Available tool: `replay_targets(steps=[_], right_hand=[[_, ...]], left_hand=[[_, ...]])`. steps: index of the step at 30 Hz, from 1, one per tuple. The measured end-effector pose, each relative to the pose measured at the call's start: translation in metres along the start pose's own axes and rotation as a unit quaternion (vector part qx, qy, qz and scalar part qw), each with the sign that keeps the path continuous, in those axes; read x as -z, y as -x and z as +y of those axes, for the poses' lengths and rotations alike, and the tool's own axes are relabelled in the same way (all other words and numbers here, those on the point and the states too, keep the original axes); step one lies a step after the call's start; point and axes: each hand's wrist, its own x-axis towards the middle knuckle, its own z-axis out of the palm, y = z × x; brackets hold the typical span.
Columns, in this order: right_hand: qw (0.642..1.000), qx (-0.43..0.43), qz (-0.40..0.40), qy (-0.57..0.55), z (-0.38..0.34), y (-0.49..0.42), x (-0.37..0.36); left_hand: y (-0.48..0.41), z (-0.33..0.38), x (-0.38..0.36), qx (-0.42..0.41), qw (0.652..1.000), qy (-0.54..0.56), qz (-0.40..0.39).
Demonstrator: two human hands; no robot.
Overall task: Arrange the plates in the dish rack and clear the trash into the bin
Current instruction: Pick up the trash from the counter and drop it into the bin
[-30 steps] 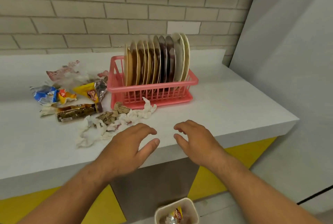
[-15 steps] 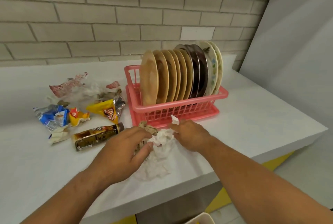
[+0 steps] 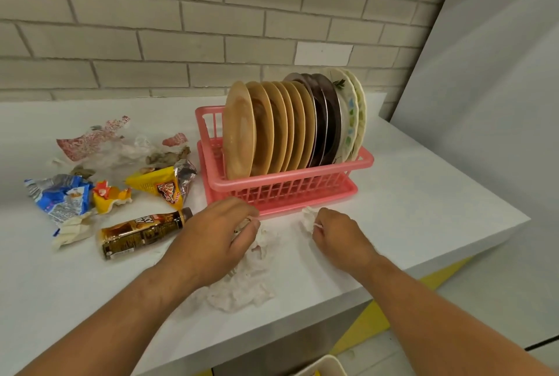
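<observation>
My left grip (image 3: 217, 239) lies knuckles up on the worktop (image 3: 423, 194), just in front of the pink dish rack (image 3: 287, 185). Its fingers are curled into the top of the crumpled white tissue (image 3: 242, 291), which trails back under the wrist towards the near edge. My right grip (image 3: 338, 236) is narrow, pinching a small tissue scrap (image 3: 308, 218) close to the rack's front lip. The plates (image 3: 272, 130) all stand on edge in the rack: tan ones to the left, dark ones next, pale patterned ones at the right end. To the left of the rack lie a brown bottle (image 3: 142, 232) on its side, a yellow wrapper (image 3: 157, 185) and a blue wrapper (image 3: 60, 200). The bin (image 3: 326, 365) shows only its rim below the worktop edge.
</observation>
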Motion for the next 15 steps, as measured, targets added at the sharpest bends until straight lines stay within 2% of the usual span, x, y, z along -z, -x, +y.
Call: replay_targets(steps=[4,7,11,15], right_hand=[[1.000,0.013,-0.004,0.009,0.023,0.001,-0.003],[0.995,0.053,-0.036,0.082,0.035,0.002,-0.013],[0.984,0.115,-0.047,0.124,0.038,0.012,-0.020],[0.988,0.101,-0.052,0.103,0.042,0.009,-0.021]], left_hand=[[-0.005,0.014,-0.006,0.008,0.999,-0.037,-0.010],[-0.006,0.024,-0.019,0.023,0.990,-0.118,-0.068],[-0.006,0.038,-0.036,0.050,0.947,-0.258,-0.185],[-0.005,0.042,-0.047,0.093,0.927,-0.297,-0.209]])
